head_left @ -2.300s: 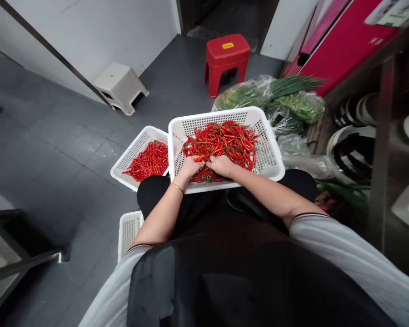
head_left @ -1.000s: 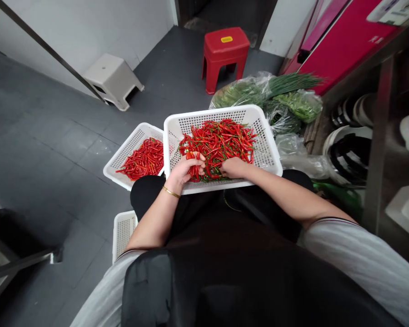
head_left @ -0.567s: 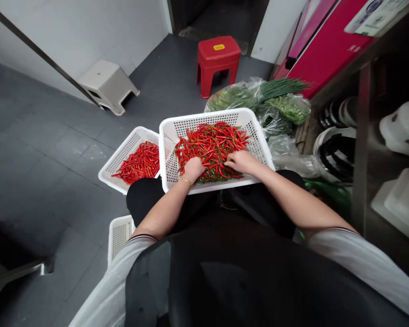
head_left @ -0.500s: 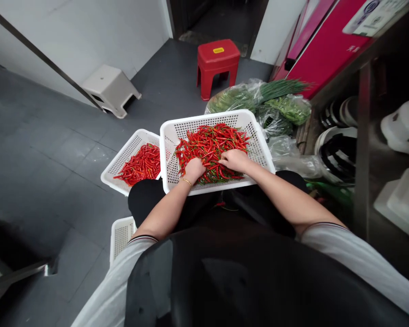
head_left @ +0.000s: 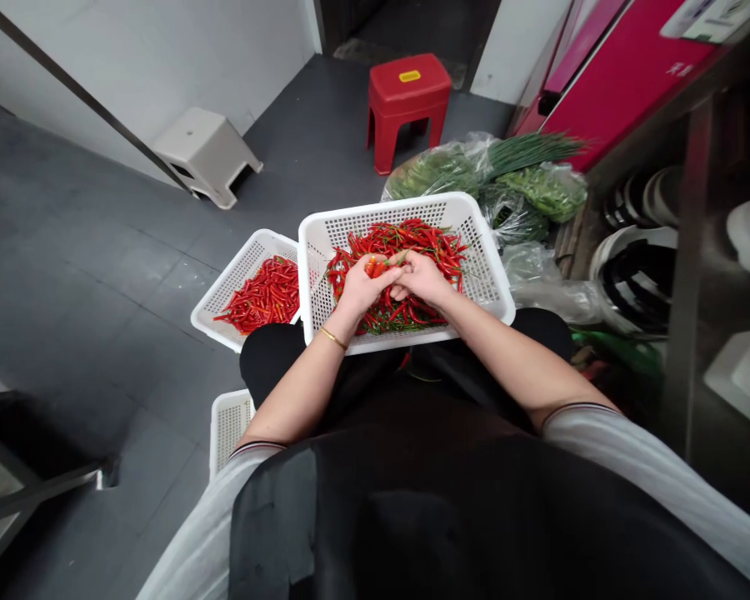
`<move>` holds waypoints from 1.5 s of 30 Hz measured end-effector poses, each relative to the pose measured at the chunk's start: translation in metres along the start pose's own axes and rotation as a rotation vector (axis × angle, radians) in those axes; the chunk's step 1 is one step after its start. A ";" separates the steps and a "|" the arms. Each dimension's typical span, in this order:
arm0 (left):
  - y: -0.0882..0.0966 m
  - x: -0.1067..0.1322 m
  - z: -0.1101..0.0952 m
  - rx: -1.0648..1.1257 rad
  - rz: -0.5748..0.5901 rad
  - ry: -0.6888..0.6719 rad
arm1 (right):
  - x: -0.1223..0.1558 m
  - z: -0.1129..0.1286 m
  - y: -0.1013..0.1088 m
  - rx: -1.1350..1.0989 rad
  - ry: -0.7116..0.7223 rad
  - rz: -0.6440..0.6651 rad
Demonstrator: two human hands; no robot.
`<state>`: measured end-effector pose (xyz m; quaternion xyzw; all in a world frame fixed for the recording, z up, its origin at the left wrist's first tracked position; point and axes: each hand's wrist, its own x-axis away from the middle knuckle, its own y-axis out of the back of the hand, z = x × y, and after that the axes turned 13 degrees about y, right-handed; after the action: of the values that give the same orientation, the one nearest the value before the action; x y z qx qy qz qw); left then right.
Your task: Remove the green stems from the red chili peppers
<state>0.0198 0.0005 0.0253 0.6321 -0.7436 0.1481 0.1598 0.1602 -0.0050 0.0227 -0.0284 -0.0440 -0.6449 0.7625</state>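
Note:
On my lap rests a white perforated basket [head_left: 325, 221] heaped with red chili peppers [head_left: 412, 236] on green stems. Above the heap, my left hand [head_left: 363, 286] is curled around a few orange-red chilies [head_left: 375, 267]. My right hand [head_left: 422, 277] meets it, thumb and fingers pinched at the green stem end of a chili beside the left fingertips. Red chilies [head_left: 266, 293], seemingly without stems, fill part of a second white basket [head_left: 234, 279] to the left.
Another white basket [head_left: 230, 417] stands by my left leg. A red stool [head_left: 406, 92] and a grey-white stool [head_left: 206, 150] are ahead on the dark floor. Bagged green vegetables [head_left: 441, 171] lie beyond the basket. Shelving with bowls [head_left: 637, 267] runs along the right.
Both hands have risen from the chili heap and come together. Chilies now show in my left hand, with the right pinching at a stem. The view has shifted slightly.

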 end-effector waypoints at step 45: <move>0.000 0.004 0.017 -0.177 0.156 0.188 | 0.026 -0.018 0.049 1.504 0.027 0.473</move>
<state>0.0179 -0.0101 0.0115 0.5392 -0.7824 0.1525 0.2717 0.2136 -0.0236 0.0082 0.4944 -0.4520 -0.2630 0.6944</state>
